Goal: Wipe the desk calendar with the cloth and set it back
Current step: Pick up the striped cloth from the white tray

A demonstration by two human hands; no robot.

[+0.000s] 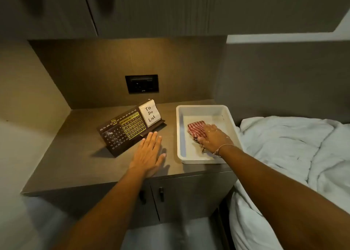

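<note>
A dark brown desk calendar (125, 131) with gold number tiles and a white "To Do List" pad stands tilted on the cabinet top (75, 160). My left hand (149, 153) lies flat on the top just in front of the calendar's right end, fingers apart, holding nothing. A red and white striped cloth (196, 129) lies folded inside a white tray (180, 136) to the right. My right hand (214, 140) rests on the cloth's near end, fingers over it; whether they grip it is unclear.
A black wall socket (142, 83) sits in the back panel behind the calendar. White bedding (295, 151) lies right of the cabinet. Two cabinet door handles (161, 193) are below the front edge. Overhead cupboards hang above.
</note>
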